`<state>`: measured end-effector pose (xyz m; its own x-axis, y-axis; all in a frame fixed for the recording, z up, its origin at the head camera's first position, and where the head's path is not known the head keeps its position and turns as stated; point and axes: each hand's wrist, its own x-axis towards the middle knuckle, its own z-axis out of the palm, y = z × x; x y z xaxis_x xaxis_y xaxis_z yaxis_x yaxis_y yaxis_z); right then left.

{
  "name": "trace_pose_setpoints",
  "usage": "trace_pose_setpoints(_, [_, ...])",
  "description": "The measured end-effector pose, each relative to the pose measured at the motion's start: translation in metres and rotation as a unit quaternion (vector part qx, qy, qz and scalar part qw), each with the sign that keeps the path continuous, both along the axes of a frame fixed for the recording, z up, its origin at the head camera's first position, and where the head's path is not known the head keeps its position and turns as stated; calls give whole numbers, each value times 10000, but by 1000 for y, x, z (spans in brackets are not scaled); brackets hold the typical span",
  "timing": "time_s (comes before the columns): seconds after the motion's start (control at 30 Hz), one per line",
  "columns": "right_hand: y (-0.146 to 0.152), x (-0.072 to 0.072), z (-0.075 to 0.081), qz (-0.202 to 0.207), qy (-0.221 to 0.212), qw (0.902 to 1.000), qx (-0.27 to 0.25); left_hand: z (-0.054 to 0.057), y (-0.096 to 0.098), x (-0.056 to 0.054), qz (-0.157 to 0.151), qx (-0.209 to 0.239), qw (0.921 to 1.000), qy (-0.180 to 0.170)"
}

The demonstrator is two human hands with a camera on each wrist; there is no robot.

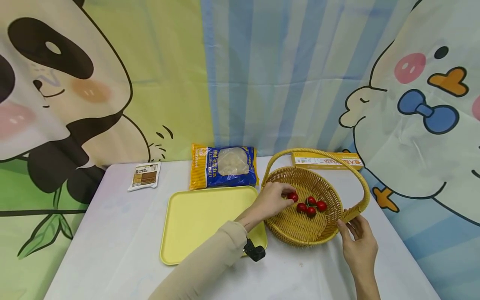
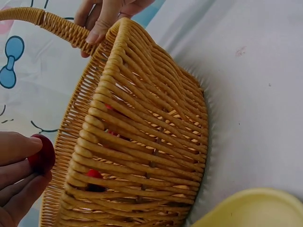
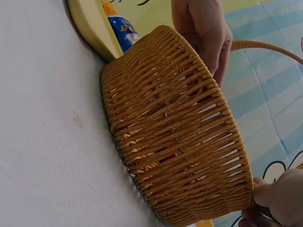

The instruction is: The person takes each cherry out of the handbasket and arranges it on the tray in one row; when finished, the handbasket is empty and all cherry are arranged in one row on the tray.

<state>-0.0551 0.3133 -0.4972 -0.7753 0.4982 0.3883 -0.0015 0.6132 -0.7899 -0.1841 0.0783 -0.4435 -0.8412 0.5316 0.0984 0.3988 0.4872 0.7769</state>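
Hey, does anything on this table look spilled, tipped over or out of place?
Nothing stands out. The wicker basket sits upright with the red tomatoes inside; the left hand pinches one, the right hand steadies the handle base. The yellow tray lies flat.

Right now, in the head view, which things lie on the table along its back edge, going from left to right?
Small brown-and-white packet → blue-and-yellow food bag → wicker basket → yellow box behind the basket's handle.
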Motion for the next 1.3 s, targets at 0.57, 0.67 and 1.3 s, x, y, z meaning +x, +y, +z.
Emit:
trace_pose_setpoints(0.57, [-1, 1, 0, -85, -102, 9999, -33, 10, -24, 12, -22, 43, 9999, 129])
trace_pose_setpoints(0.67, [-1, 1, 0, -81, -73, 9999, -48, 9, -28, 13, -26, 115, 9998, 155])
trace_pose_setpoints(1.3, [-1, 0, 0, -14, 14, 10000, -85, 4, -57, 15, 36, 569, 9980, -268])
